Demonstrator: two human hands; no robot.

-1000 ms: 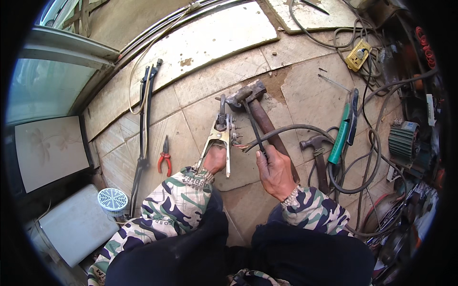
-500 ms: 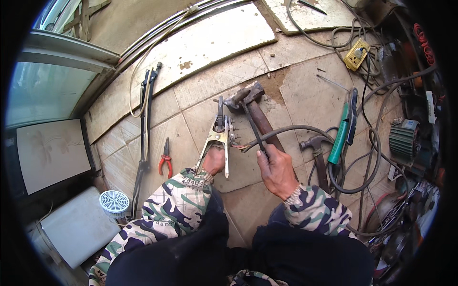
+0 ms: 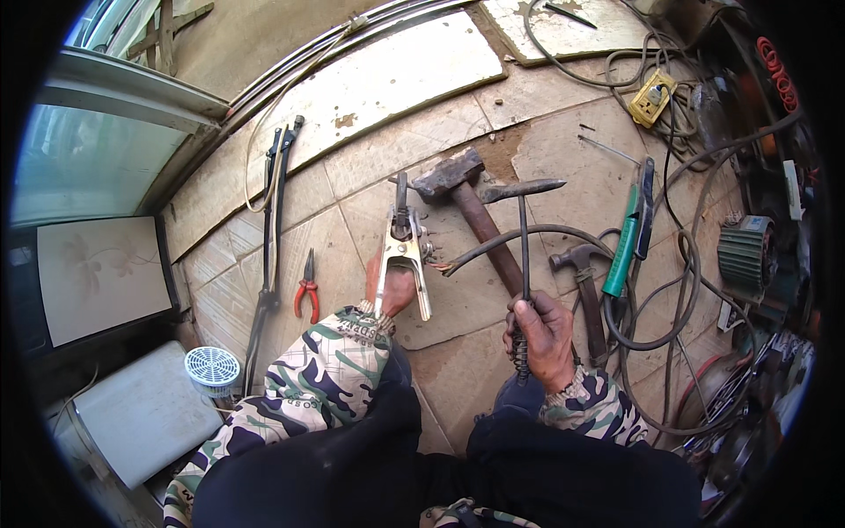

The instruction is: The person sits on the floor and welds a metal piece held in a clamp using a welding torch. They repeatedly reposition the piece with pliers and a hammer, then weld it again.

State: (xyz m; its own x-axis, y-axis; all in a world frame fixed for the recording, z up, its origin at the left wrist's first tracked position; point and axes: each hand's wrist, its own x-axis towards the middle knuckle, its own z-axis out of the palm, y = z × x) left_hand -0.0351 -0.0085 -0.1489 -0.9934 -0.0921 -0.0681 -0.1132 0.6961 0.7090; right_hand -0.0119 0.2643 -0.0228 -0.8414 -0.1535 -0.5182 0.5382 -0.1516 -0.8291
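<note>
My left hand [image 3: 399, 289] is closed round a metal welding ground clamp [image 3: 388, 264], its jaws pointing away from me; the clamp partly hides my fingers. My right hand [image 3: 544, 339] grips the coiled-spring handle of a chipping hammer [image 3: 525, 238], held upright with its pointed head out over the floor. A sledgehammer [image 3: 449, 176] lies between the two, its wooden handle running toward my right hand. Next to the clamp is the stripped copper end of a thick cable [image 3: 541, 231], which crosses over the sledgehammer handle and behind the chipping hammer's shaft.
Red-handled pliers [image 3: 306, 297] and a long black metal tool [image 3: 269, 238] lie on the tiles at left. To the right are a claw hammer [image 3: 588, 273], a green-handled tool [image 3: 623, 255], looped cables, a yellow socket box [image 3: 653, 98] and a finned motor [image 3: 744, 255].
The chipping hammer has moved away from the clamp, rightward and toward me, and now stands more upright. The clamp has turned slightly in my left hand.
</note>
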